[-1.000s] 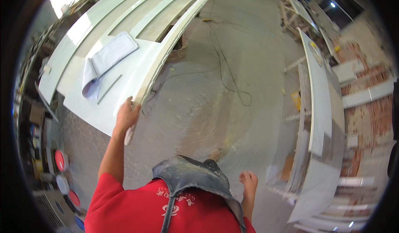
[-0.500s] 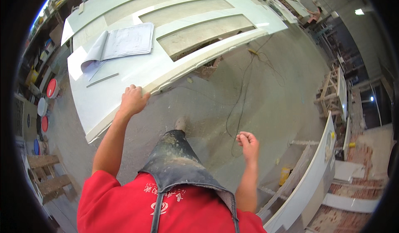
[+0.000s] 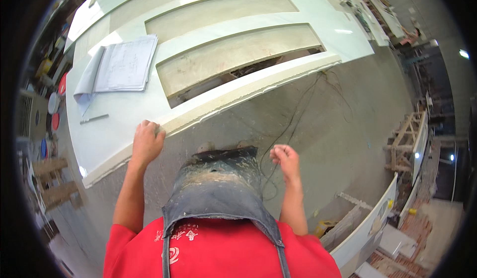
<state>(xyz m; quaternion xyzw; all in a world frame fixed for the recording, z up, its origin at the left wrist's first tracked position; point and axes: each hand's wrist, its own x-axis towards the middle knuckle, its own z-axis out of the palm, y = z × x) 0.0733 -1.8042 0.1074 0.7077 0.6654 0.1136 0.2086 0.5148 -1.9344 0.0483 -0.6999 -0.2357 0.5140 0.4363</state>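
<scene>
Left hand (image 3: pixel 147 141) lies on the near edge (image 3: pixel 213 104) of a white slab (image 3: pixel 107 141), fingers bent over the top; can't tell if it's gripping or just resting. Right hand (image 3: pixel 285 159) is in the air above the floor (image 3: pixel 348 129), well apart from the slab, fingers loosely curled (half a fist, really; can't tell if anything's pinched in it). Slab is ahead of the person, L & upper ctr of view; long axis runs diag. from lower L to upper R, away from the body. Its near corner is at lower L, past the left hand. Nearer cutout (image 3: pixel 238 54) & farther cutout (image 3: pixel 218 10) run lengthwise, approx. parallel to that edge. Papers (image 3: pixel 124 64) lie on the slab's L part, L side curled over, w/ a thin grey strip (image 3: pixel 94 119) just below. Cable (image 3: pixel 296 110) trails on the floor, R of ctr. Dark stained apron (image 3: pixel 213 188) over red shirt (image 3: pixel 228 250), bottom of view.
</scene>
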